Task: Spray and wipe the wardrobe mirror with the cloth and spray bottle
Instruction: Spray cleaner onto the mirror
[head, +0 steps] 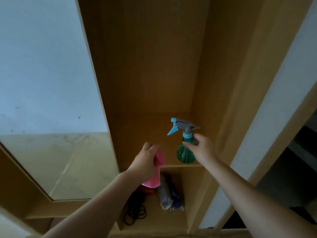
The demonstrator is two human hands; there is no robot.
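Holding pink cloth (159,159) in left hand (145,162), right hand (203,150) at spray bottle (184,156)

Left hand (145,160) covers most of the pink cloth (159,158); right hand (201,149) blurs beside the spray bottle (184,154) near the front edge of the shelf (145,133), contact unclear; bundle (165,194) below too smeared to identify.

Pink cloth (159,159) is bunched up and gripped in the left hand (145,162), one fold poking out past the fingers, the rest hanging below the palm. Spray bottle (184,156) stands upright: clear green body, grey head, blue trigger and nozzle aimed left. The right hand (202,148) has thumb and fingers either side of its neck, contact too blurred to call. Mirror (51,83), wood-framed and faintly streaked, sits well left of the left fingers.
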